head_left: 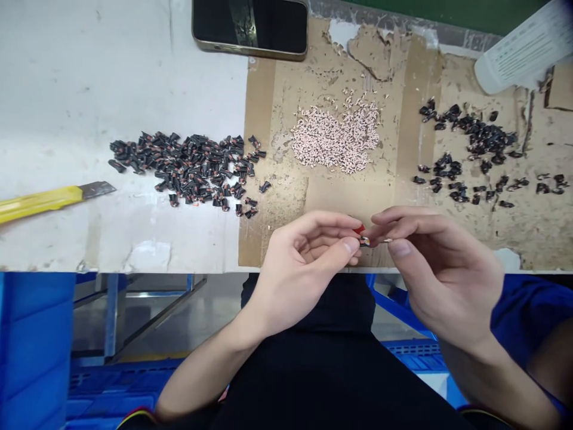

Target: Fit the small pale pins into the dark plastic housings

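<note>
My left hand (320,251) is closed in a pinch on a small black piece (364,242) with a pale end. Beside its fingertips shows a bit of red (359,229) whose kind I cannot make out. Close by on the right, my right hand (430,251) pinches a tiny pale sliver (387,240) between thumb and fingers, pointed toward the black piece. Beyond the hands lies a heap of tiny pinkish bits (335,137) on cardboard. To the left spreads a pile of small black pieces with orange-brown parts (192,164); to the right are looser clusters of small black pieces (490,138).
A yellow utility knife (49,200) lies at the left with its blade out. At the back rests a phone (250,27), and a white bottle (523,51) leans in at the far right. Blue crates (36,346) stand below the table edge. Someone's blue clothing (532,322) shows at the right.
</note>
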Action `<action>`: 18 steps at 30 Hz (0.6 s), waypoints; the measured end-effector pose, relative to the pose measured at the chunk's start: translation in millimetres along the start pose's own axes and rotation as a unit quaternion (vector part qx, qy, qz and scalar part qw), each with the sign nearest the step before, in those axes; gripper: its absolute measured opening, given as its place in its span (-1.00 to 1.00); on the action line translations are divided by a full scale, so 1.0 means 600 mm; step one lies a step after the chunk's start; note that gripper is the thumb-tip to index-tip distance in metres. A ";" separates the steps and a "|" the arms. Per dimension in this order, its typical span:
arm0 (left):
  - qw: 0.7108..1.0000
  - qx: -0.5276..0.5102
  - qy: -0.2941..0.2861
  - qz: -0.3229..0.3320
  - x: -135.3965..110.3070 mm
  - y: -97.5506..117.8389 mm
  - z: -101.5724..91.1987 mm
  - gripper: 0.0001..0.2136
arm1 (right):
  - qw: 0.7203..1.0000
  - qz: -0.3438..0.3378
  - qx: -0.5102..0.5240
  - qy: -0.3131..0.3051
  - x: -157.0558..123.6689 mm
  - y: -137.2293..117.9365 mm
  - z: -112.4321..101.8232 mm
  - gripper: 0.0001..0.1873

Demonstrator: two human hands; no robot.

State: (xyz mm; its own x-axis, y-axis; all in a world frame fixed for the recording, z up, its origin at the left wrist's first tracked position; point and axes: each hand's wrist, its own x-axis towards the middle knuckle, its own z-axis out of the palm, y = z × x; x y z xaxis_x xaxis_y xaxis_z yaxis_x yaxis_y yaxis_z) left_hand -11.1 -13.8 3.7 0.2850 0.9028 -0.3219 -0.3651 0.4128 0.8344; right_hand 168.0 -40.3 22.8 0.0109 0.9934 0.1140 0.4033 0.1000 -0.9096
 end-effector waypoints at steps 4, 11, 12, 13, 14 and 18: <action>0.993 -0.086 -0.009 -0.078 0.001 0.006 0.004 -0.91 | 0.999 -0.026 0.039 -0.007 -0.003 0.003 0.001 -0.79; 0.986 -0.131 -0.024 -0.100 -0.002 0.006 0.008 -0.93 | 0.997 -0.042 0.053 -0.031 -0.004 0.010 -0.002 -0.69; 0.986 -0.132 -0.026 -0.100 -0.002 0.006 0.007 -0.93 | 0.997 -0.048 0.048 -0.038 -0.003 0.011 -0.003 -0.68; 0.986 -0.131 -0.026 -0.100 -0.002 0.006 0.007 -0.93 | 0.997 -0.056 0.037 -0.045 -0.002 0.011 -0.005 -0.67; 0.986 -0.128 -0.026 -0.100 -0.002 0.007 0.007 -0.93 | 0.996 -0.066 0.023 -0.053 -0.002 0.011 -0.008 -0.66; 0.991 -0.099 -0.023 -0.092 -0.001 0.014 0.004 -0.89 | 0.992 -0.090 -0.027 -0.080 0.005 0.011 -0.019 -0.68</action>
State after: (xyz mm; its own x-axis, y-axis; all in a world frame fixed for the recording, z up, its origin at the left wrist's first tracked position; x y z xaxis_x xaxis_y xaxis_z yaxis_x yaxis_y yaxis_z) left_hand -12.1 -11.2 11.8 0.4009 0.8052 -0.4369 -0.4680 0.5900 0.6580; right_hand 181.0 -37.5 21.9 -0.2085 0.9566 0.2036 0.4334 0.2770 -0.8576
